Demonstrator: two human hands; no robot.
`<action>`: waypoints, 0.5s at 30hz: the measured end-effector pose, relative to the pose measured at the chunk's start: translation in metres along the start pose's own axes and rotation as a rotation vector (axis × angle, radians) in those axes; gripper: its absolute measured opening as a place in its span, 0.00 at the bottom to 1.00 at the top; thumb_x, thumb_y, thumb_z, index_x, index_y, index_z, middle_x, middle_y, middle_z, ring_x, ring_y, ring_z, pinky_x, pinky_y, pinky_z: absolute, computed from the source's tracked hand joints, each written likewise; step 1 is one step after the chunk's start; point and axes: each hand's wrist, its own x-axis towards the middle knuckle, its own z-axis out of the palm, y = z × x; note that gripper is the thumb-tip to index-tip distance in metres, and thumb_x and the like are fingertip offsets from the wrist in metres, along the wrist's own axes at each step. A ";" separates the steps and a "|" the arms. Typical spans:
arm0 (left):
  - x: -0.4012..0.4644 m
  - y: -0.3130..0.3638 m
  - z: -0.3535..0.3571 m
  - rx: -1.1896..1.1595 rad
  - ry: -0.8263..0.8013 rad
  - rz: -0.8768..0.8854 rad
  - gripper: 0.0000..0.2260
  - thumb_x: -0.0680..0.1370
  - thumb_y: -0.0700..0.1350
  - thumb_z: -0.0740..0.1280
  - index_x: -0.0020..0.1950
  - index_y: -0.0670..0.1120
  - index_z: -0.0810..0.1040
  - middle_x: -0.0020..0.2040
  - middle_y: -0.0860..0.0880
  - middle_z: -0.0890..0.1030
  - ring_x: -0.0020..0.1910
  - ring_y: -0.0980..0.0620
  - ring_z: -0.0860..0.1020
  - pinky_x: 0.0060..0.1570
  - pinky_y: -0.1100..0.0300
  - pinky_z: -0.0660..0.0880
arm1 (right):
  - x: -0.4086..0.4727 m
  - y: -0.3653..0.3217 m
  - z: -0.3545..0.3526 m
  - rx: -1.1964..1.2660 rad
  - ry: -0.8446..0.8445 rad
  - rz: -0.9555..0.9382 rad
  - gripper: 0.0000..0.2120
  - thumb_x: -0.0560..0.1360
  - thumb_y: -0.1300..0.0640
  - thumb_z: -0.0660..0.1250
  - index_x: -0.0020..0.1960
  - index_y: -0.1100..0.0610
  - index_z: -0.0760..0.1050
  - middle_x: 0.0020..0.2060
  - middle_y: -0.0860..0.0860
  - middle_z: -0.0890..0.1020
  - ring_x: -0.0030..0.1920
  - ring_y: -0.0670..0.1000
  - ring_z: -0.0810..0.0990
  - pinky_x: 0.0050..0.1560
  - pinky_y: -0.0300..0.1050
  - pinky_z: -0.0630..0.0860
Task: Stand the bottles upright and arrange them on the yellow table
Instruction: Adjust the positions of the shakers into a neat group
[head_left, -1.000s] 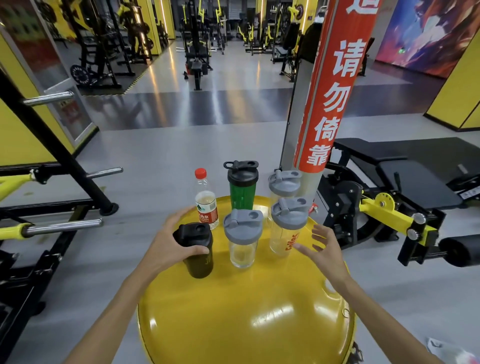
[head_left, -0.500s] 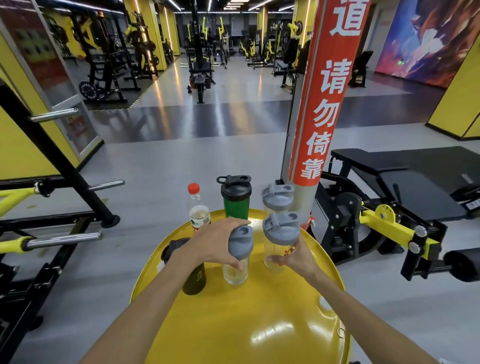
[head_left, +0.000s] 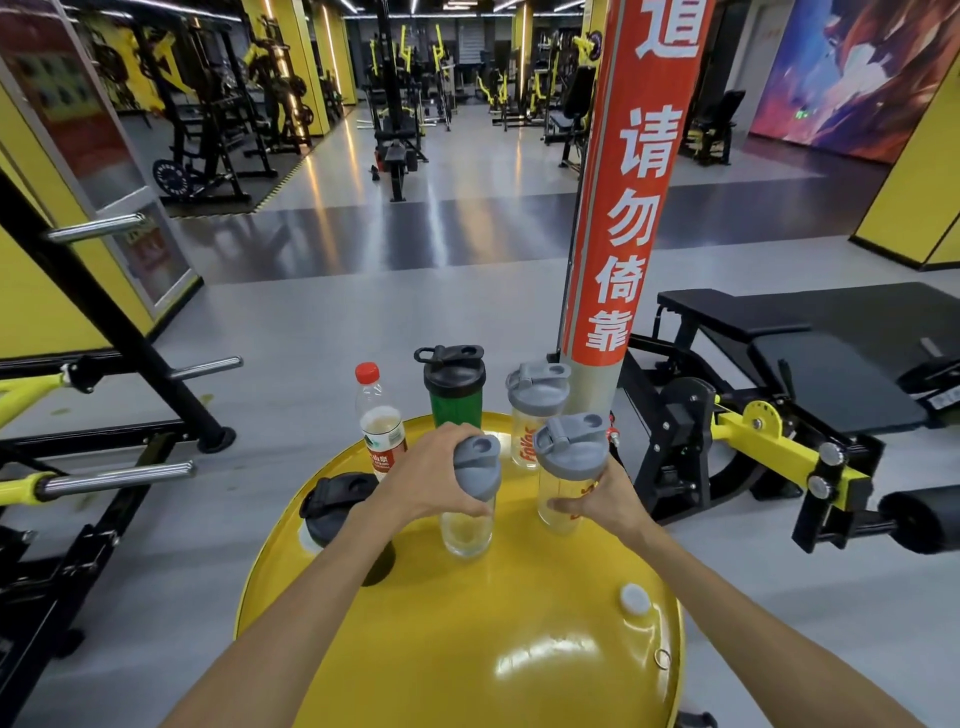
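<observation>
The round yellow bench (head_left: 467, 649) carries six upright bottles. The left hand (head_left: 431, 480) curls its fingers (head_left: 470, 506) over the grey lid of a clear shaker (head_left: 467, 530); the right hand (head_left: 602, 501) wraps its fingers (head_left: 563, 505) round a second clear shaker (head_left: 563, 467). Beyond the left fingers stand a green shaker (head_left: 454, 400) and a red-capped water bottle (head_left: 382, 431); beyond the right fingers, a third grey-lidded shaker (head_left: 530, 415). A black shaker (head_left: 337, 506) stands beside the left wrist.

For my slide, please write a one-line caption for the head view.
Left hand and right hand each grip an upright grey-lidded shaker on the yellow table.
</observation>
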 end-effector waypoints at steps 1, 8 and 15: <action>0.001 0.001 0.001 -0.002 0.002 -0.008 0.38 0.60 0.59 0.82 0.66 0.55 0.71 0.59 0.56 0.75 0.55 0.55 0.74 0.50 0.62 0.76 | 0.000 0.002 -0.002 0.007 -0.005 0.004 0.38 0.59 0.65 0.85 0.63 0.54 0.71 0.52 0.44 0.80 0.48 0.36 0.79 0.39 0.29 0.77; 0.005 0.004 0.005 0.006 0.005 -0.020 0.39 0.60 0.61 0.81 0.67 0.56 0.71 0.60 0.56 0.75 0.57 0.53 0.74 0.54 0.54 0.79 | -0.001 0.009 -0.004 0.028 -0.016 0.006 0.37 0.59 0.64 0.84 0.63 0.53 0.71 0.54 0.42 0.79 0.48 0.30 0.78 0.41 0.26 0.74; 0.005 0.007 0.002 0.057 -0.067 -0.049 0.45 0.59 0.67 0.80 0.72 0.57 0.66 0.65 0.56 0.72 0.62 0.53 0.72 0.59 0.49 0.77 | -0.002 0.014 -0.006 0.021 -0.068 0.018 0.40 0.59 0.57 0.86 0.66 0.52 0.71 0.58 0.42 0.80 0.57 0.36 0.77 0.47 0.26 0.74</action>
